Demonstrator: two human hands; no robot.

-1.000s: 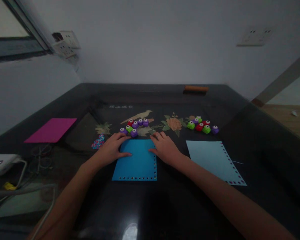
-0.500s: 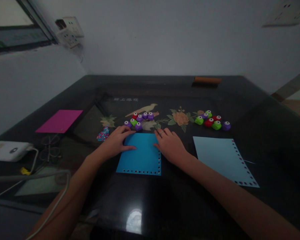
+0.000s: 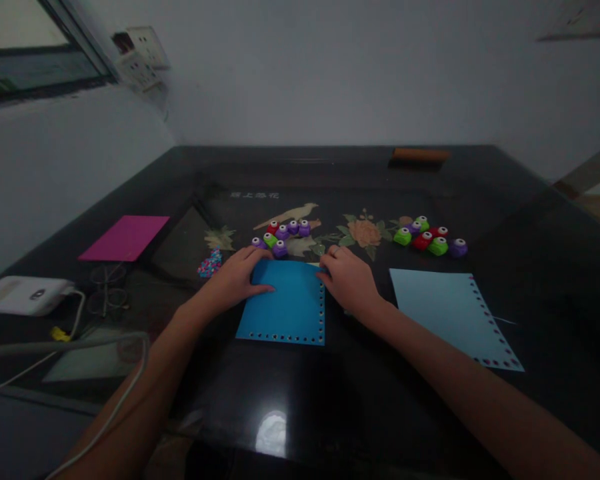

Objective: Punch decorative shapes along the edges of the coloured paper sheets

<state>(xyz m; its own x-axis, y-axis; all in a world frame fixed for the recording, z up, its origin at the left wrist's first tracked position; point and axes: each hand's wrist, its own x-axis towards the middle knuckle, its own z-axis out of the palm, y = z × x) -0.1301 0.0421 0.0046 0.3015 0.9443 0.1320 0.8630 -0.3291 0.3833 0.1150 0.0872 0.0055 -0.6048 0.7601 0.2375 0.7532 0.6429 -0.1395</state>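
Observation:
A bright blue sheet of paper [image 3: 285, 303] lies in front of me, with punched holes along its near and right edges. My left hand [image 3: 237, 275] rests at its upper left side, thumb lying on the sheet and apart from the fingers, which reach the top edge. With bent fingers, my right hand [image 3: 349, 277] pinches the sheet's upper right corner, where the top edge curves up slightly. Just beyond the left fingers sits a group of purple, red and green craft punches [image 3: 280, 231]. Small pink and blue pieces [image 3: 211, 265] are heaped beside my left hand.
To the right lie a pale blue holed sheet [image 3: 443, 307] and more punches [image 3: 430, 238]. On the left are a magenta sheet [image 3: 125, 238], eyeglasses [image 3: 107, 290] and a white device [image 3: 27, 295] with a cable. A brown roll [image 3: 420, 155] lies at the table's back edge.
My right hand's fingers have bent inward and gripped the blue sheet's upper right corner, which now lifts a little. My left hand stays nearly in place. The view has shifted slightly.

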